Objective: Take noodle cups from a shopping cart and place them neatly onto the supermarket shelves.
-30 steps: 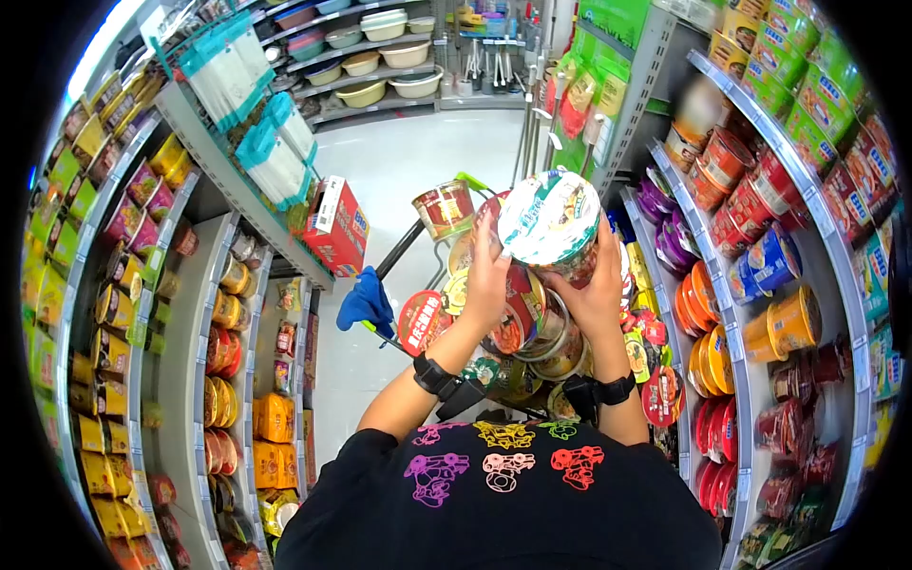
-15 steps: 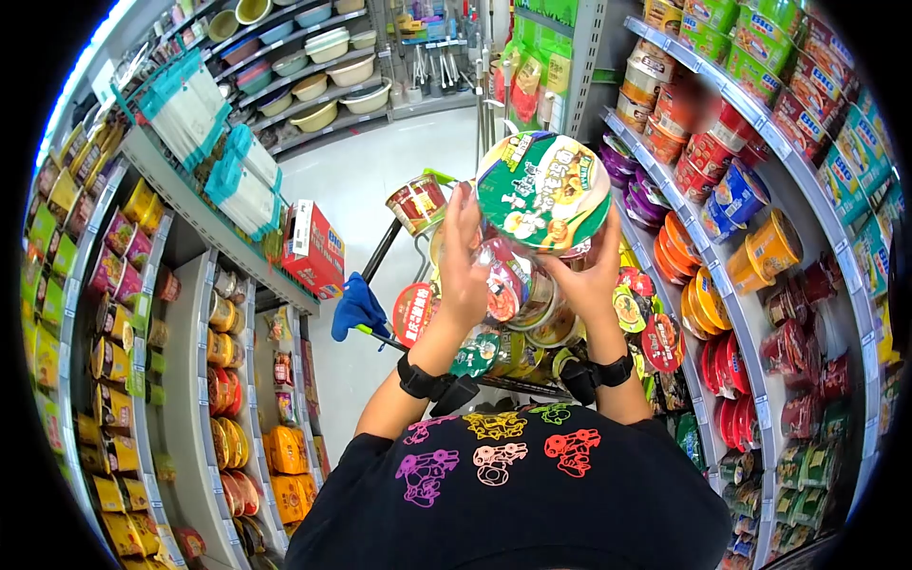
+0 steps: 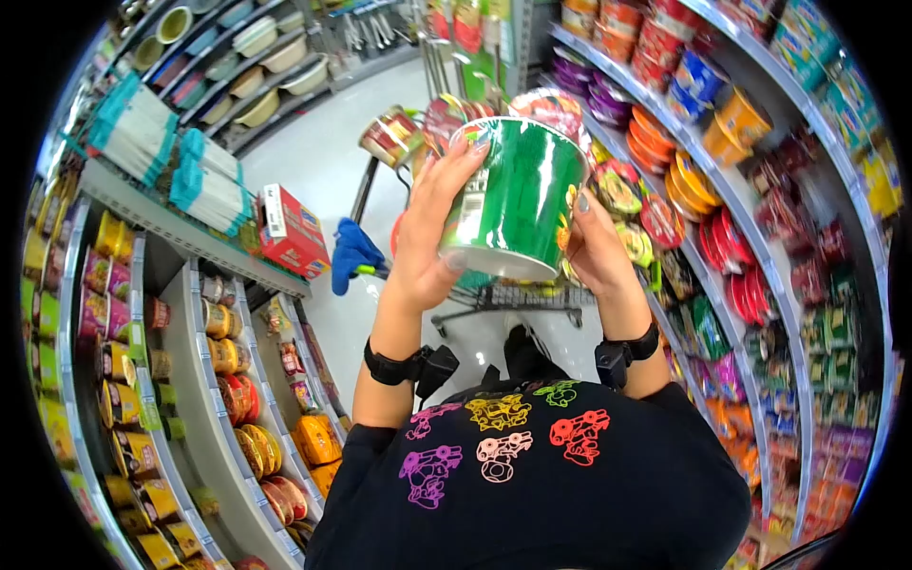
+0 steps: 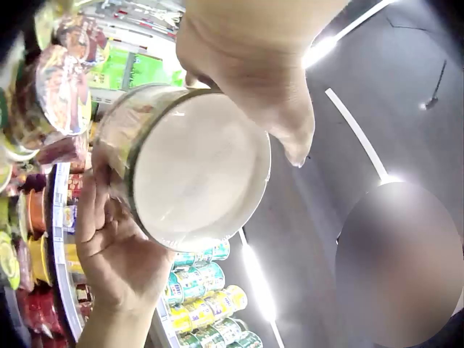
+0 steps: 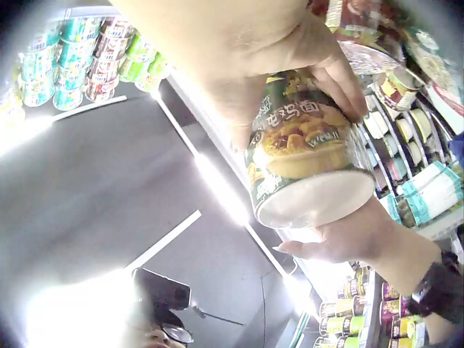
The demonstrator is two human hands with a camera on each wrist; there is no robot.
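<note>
Both hands hold a green instant noodle bucket (image 3: 521, 195) between them in front of the chest. It is tilted, its green side with a barcode facing up at the head camera. My left hand (image 3: 427, 228) grips its left side, and my right hand (image 3: 600, 245) holds the right side, thumb up along the wall. The left wrist view shows the white base (image 4: 203, 170) of the bucket. In the right wrist view a printed picture of noodles (image 5: 308, 148) shows on its side. The lid is hidden in all current views.
Beyond the bucket stands a shopping cart (image 3: 508, 297) piled with noodle tubs (image 3: 622, 180). A blue cloth item (image 3: 356, 256) hangs at its left. Stocked shelves (image 3: 750, 204) line the right, more shelves (image 3: 185, 285) the left. A red box (image 3: 293, 233) sits at a shelf end.
Both hands have tipped the noodle bucket from lid facing the camera to side and lower rim showing. The head view has swung right and down, so the cart's lower frame now shows.
</note>
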